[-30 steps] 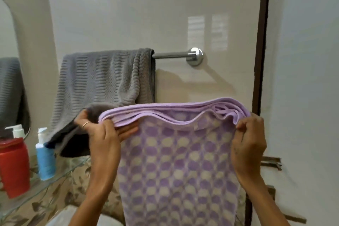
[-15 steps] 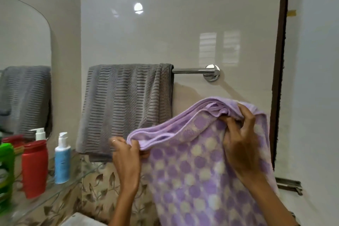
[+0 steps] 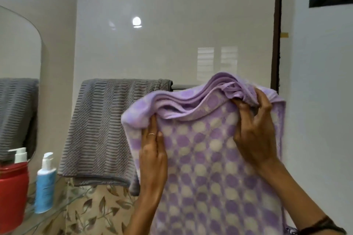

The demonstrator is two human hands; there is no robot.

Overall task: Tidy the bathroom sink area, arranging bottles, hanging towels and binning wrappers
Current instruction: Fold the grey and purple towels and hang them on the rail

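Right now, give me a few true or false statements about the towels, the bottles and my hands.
1. Both hands grip the purple towel near its top edge. True: the left hand and the right hand each hold it.
2. The grey towel lies on the floor. False: it hangs over the rail.
3. The blue bottle stands to the right of the red bottle. True.
4. The purple towel is plain. False: it has a pattern of pale and purple spots.
5. The left hand wears a ring. True.
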